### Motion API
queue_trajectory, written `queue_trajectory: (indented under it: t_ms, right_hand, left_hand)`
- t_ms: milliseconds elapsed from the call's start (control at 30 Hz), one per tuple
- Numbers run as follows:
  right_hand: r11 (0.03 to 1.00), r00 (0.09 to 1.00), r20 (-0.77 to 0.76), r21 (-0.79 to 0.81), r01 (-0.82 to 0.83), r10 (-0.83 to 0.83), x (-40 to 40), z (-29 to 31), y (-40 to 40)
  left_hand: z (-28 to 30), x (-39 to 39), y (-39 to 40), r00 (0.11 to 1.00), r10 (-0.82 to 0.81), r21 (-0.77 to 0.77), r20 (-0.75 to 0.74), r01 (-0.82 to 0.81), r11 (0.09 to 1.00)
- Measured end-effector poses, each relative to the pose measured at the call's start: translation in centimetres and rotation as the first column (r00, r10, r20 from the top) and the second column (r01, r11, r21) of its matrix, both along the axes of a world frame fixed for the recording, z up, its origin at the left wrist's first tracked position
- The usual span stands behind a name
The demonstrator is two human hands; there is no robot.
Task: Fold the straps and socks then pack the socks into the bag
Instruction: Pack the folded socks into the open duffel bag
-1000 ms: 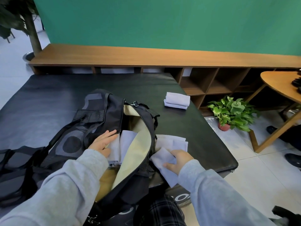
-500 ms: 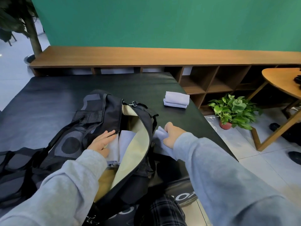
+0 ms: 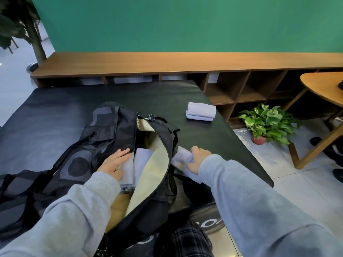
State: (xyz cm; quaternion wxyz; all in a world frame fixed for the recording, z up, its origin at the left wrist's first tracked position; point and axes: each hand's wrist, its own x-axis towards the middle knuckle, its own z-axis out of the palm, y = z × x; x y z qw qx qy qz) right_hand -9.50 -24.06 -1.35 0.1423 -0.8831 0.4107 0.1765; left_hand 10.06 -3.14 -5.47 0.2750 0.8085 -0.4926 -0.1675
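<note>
A black bag (image 3: 118,130) with a cream lining lies unzipped on the dark mat (image 3: 55,112). Pale grey folded socks (image 3: 143,160) lie inside its opening. My left hand (image 3: 113,162) rests flat on them, fingers straight, at the bag's left lip. My right hand (image 3: 196,158) grips another pale sock (image 3: 181,157) just outside the bag's right edge. One more folded pair of socks (image 3: 201,111) sits farther back on the mat. Black straps (image 3: 16,182) trail off the bag to the left.
A long wooden shelf (image 3: 185,62) runs along the green wall behind the mat. A potted plant (image 3: 267,123) stands on the floor to the right, next to a wooden table (image 3: 323,86). The mat's right edge falls off to tiled floor.
My right hand picked the sock up from the mat near me and carried it up against the bag's right edge. My left hand stayed on the socks in the bag.
</note>
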Motion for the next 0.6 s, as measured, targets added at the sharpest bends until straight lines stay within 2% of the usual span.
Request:
queue_trajectory:
  t_ms: [100, 233, 500, 600]
  right_hand:
    - [0.998, 0.999, -0.004, 0.034, 0.052, -0.052, 0.4, 0.6, -0.3]
    - [0.995, 0.996, 0.085, -0.088, 0.043, -0.036, 0.9, 1.2, -1.0]
    - [0.992, 0.991, 0.130, -0.124, 0.008, 0.008, 1.2, 1.1, -1.8]
    - [0.984, 0.997, 0.056, -0.174, -0.033, 0.044, 1.5, 1.1, -2.3]
  left_hand:
    - [0.0, -0.1, 0.0, 1.000, 0.010, -0.007, -0.001, -0.010, 1.000]
    - [-0.3, -0.1, 0.0, 1.000, 0.017, -0.010, 0.006, -0.017, 1.000]
    - [-0.2, 0.0, -0.1, 0.999, 0.002, 0.019, 0.033, -0.003, 1.000]
    - [-0.3, 0.3, -0.2, 0.999, -0.011, 0.029, 0.035, 0.010, 1.000]
